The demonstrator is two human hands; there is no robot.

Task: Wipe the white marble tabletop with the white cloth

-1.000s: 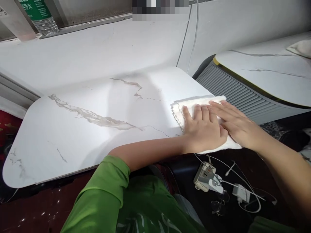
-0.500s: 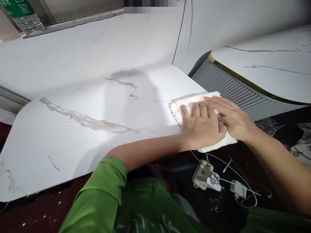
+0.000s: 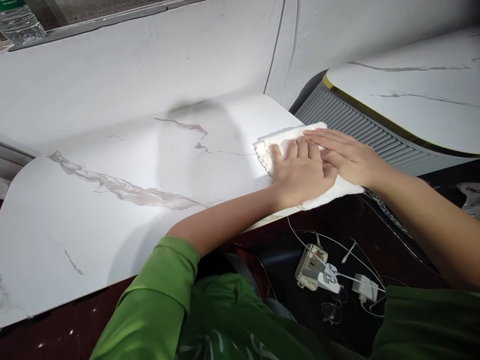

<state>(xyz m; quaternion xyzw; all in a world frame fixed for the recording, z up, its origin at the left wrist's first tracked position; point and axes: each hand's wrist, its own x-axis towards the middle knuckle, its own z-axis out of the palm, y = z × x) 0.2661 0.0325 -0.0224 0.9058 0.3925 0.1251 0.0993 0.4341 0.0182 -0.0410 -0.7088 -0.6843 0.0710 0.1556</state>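
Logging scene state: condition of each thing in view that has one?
White cloth: lying flat on the table
Left hand: open, palm down on the cloth
Right hand: open, palm down on the cloth
Bottle: standing, top out of frame
Power strip: charger seemingly plugged in
Glasses: folded or not, unclear
Adapter: cable apparently attached

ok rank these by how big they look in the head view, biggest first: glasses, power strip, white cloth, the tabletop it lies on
1. Tabletop
2. White cloth, though the hands cover part of it
3. Power strip
4. Glasses
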